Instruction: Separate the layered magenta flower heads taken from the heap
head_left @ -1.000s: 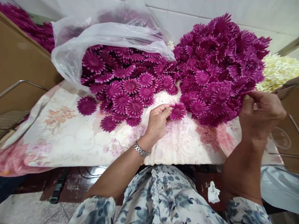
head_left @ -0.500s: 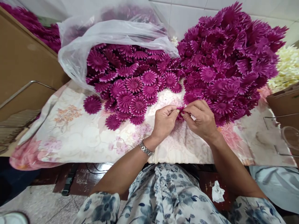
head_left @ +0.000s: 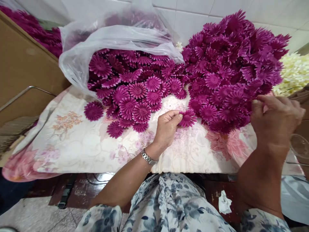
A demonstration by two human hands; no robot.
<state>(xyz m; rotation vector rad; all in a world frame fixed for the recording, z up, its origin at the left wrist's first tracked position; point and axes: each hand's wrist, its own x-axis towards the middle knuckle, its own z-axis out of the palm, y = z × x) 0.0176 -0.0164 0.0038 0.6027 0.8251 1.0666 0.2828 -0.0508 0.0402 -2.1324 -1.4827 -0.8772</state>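
My left hand (head_left: 167, 127), a metal watch on its wrist, pinches the edge of a magenta artificial flower (head_left: 188, 118) between thumb and forefinger, just above the cloth. My right hand (head_left: 276, 119) is raised at the right, beside the large heap of magenta flowers (head_left: 231, 74). Its fingers are curled with thumb and forefinger together; what they hold, if anything, does not show. Left of the heap, more flowers (head_left: 137, 90) spill from a clear plastic bag (head_left: 74, 69). One single flower (head_left: 93, 111) lies apart at the left.
A floral cloth (head_left: 89, 151) covers the table. Cardboard boxes stand at the left (head_left: 26, 54) and right edges, with a bent metal wire (head_left: 29, 88) by the left one. Pale yellow flowers (head_left: 293, 72) are piled at the far right. A tiled wall (head_left: 193, 16) rises behind.
My right hand has left the flower and swung out to the right, up by the heap's side. My left hand stays in place with the flower, which is now in plain sight.
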